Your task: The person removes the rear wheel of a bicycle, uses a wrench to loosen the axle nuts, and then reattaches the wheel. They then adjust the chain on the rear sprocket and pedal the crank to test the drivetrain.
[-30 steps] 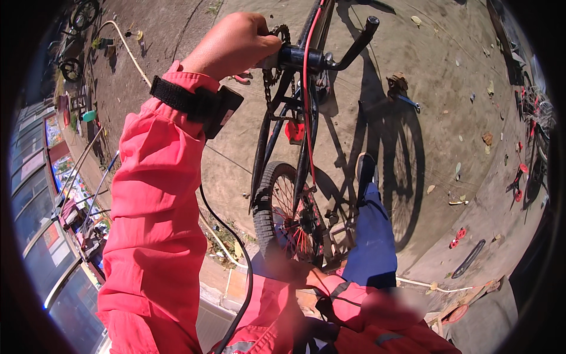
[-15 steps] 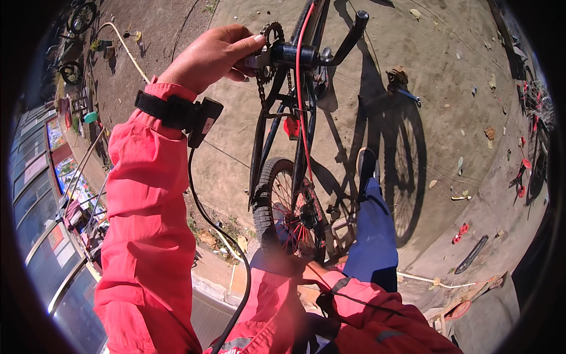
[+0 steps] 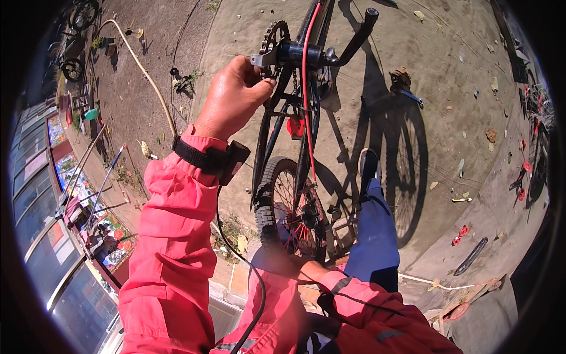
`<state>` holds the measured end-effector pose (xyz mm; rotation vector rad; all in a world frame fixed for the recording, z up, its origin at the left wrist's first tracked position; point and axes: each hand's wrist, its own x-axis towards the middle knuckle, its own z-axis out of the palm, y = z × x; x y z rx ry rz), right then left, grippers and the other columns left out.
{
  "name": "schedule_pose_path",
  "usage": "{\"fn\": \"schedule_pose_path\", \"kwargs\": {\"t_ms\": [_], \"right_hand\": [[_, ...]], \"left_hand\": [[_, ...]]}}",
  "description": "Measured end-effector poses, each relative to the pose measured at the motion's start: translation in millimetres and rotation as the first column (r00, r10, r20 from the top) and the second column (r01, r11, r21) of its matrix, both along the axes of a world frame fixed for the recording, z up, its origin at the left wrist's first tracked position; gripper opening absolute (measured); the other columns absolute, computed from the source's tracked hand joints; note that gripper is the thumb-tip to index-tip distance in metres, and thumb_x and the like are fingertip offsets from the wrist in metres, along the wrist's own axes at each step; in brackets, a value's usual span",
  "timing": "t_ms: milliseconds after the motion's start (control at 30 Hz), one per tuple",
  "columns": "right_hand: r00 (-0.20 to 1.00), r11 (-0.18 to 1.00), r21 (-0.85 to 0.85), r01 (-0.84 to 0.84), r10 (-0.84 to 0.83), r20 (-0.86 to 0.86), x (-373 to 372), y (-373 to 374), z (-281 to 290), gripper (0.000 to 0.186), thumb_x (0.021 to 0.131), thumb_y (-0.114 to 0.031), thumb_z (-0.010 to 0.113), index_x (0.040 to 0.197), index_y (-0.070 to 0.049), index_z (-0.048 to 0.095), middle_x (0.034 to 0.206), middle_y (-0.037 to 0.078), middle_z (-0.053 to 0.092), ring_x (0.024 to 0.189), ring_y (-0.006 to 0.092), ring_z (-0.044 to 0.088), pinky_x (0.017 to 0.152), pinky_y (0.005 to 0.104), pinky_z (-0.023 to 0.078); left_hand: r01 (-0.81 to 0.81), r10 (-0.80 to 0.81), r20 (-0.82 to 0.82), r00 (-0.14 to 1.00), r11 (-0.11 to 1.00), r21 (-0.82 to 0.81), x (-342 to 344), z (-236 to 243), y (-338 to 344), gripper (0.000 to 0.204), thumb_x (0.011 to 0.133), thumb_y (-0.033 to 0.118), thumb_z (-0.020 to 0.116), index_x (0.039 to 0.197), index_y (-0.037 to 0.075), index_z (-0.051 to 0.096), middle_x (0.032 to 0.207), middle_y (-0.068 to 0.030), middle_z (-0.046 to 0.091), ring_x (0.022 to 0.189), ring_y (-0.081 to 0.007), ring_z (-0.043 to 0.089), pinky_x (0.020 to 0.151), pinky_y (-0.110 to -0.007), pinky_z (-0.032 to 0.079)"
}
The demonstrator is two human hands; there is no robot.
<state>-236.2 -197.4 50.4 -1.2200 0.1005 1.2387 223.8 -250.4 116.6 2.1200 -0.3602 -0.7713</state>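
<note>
Just above the grip, the toothed ring (image 3: 275,36) of a bicycle is seen nearly edge-on, mounted at the end of a black tube (image 3: 296,54). The left hand (image 3: 239,94) is placed at the ring's lower edge, with the fingers curled and the thumb brought near them; whether the ring or a chain is pinched between them cannot be told, as the contact is hidden by the hand itself. A small silver metal piece (image 3: 263,59) is noted right above the fingers, sticking out beside the ring.

To the right of the grip, beyond the tube, a black crank arm (image 3: 356,38) is angled up and outward. A red cable (image 3: 306,76) is run across the tube. Below and to the right of the grip, a red reflector (image 3: 295,127) is seen between the bars of the black frame (image 3: 261,147); farther below, the wheel (image 3: 268,203) with red spokes is located.

The right hand (image 3: 309,271) is held low, well apart from the left, near the bottom of the wheel; it is partly blurred, and its grip cannot be read. Well to the right of the left-hand grip, a blue tool (image 3: 411,99) is found on the ground.
</note>
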Motion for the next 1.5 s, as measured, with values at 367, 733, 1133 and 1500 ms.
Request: {"fn": "schedule_pose_path", "kwargs": {"t_ms": [367, 733, 1133, 1500], "right_hand": [[0.995, 0.995, 0.082, 0.048, -0.055, 0.085, 25.6, -19.7, 17.2, 0.049, 0.093, -0.039, 0.067, 0.129, -0.006, 0.062, 0.125, 0.015, 0.070, 0.112, 0.0274, 0.067, 0.094, 0.0398, 0.052], [0.996, 0.998, 0.041, 0.056, -0.059, 0.062, 0.5, -3.2, -0.3, 0.046, 0.095, -0.037, 0.064, 0.128, -0.006, 0.061, 0.121, 0.014, 0.070, 0.109, 0.0264, 0.067, 0.092, 0.0390, 0.052], [0.993, 0.995, 0.041, 0.096, -0.098, 0.064, -9.6, 1.9, -6.0, 0.042, 0.097, -0.035, 0.061, 0.127, -0.006, 0.060, 0.117, 0.013, 0.069, 0.106, 0.0253, 0.067, 0.089, 0.0381, 0.052], [0.988, 0.989, 0.055, 0.135, -0.138, 0.068, -20.8, 6.5, -10.1, 0.038, 0.100, -0.034, 0.059, 0.127, -0.006, 0.059, 0.113, 0.013, 0.069, 0.104, 0.0243, 0.067, 0.087, 0.0373, 0.052]], "left_hand": [[-0.205, 0.063, -0.413, 0.908, 0.929, -0.309, 4.0, 19.8, 18.3, 0.019, 0.095, 0.007, 0.069, 0.110, 0.004, 0.058, 0.093, -0.0027, 0.065, 0.083, -0.0155, 0.067, 0.081, -0.032, 0.055], [-0.304, -0.013, -0.606, 0.795, 0.857, -0.417, 17.8, 11.1, 19.3, 0.028, 0.101, 0.019, 0.059, 0.123, 0.003, 0.058, 0.098, -0.0069, 0.067, 0.084, -0.0203, 0.066, 0.081, -0.037, 0.053], [0.176, -0.139, -0.180, 0.974, 0.961, 0.212, 60.5, 49.3, -41.0, 0.037, 0.103, 0.040, 0.063, 0.108, 0.003, 0.065, 0.082, -0.0014, 0.066, 0.066, -0.0113, 0.063, 0.063, -0.027, 0.054], [0.335, -0.544, 0.309, 0.780, 0.780, 0.529, 76.5, 37.9, -71.3, 0.031, 0.093, 0.023, 0.068, 0.103, -0.006, 0.068, 0.072, -0.0125, 0.066, 0.058, -0.0169, 0.064, 0.055, -0.034, 0.053]]}}
